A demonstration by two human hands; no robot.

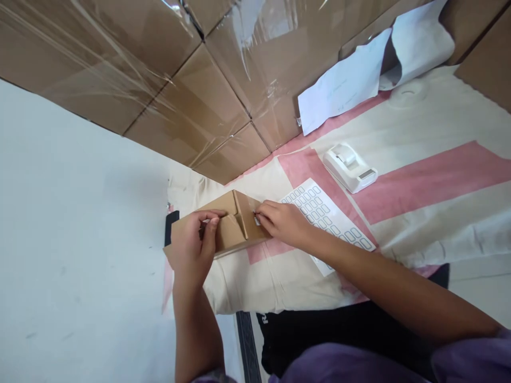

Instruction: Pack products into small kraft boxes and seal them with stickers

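A small brown cardboard box lies on the cloth-covered table, a cut flap showing on its upper face. My left hand rests on that face, thumb and index finger curled and gripping the box near the flap. At the box's right end, my right hand pinches a small white sticker against the cardboard. Its fingertips partly cover the sticker. Beneath and beside my right forearm is a white sheet of blue-outlined labels.
Large cardboard cartons wrapped in clear film stand behind. A white tape dispenser sits right of the label sheet. Curled white paper leans on the cartons. A pale wall borders the left, and a pink-and-cream cloth covers the table.
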